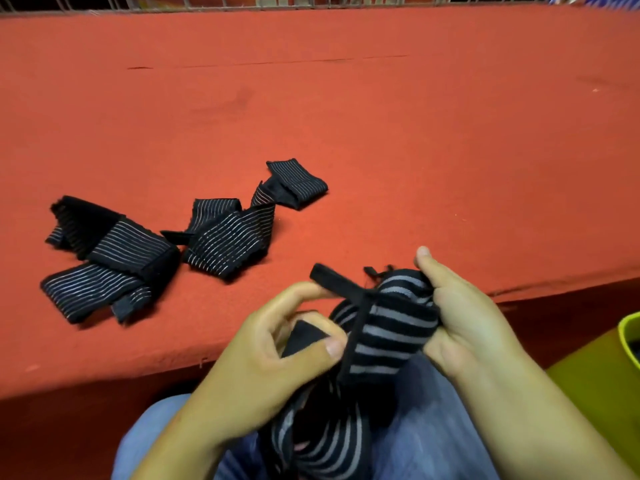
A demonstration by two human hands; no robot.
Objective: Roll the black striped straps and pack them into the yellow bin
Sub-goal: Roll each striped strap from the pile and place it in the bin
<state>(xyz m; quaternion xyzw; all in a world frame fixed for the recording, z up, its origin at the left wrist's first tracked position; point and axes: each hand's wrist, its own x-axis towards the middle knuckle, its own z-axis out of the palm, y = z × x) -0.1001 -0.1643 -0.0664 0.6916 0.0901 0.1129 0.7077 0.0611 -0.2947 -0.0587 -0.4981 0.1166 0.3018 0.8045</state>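
Observation:
A black strap with grey stripes [388,337] is held between both hands above my lap. My left hand [270,362] pinches its plain black end and a thin black loop, while my right hand [464,317] grips the partly rolled part. The strap's loose tail hangs down over my jeans. Two more striped straps lie unrolled on the red surface: one [114,258] at the left, another [235,230] stretching toward the middle. The yellow bin [623,344] shows only its rim at the right edge.
The red felt-covered table [381,116] stretches far ahead, with its front edge running just behind my hands. A metal rail [242,3] lines the far side. My blue jeans [433,427] fill the bottom of the view.

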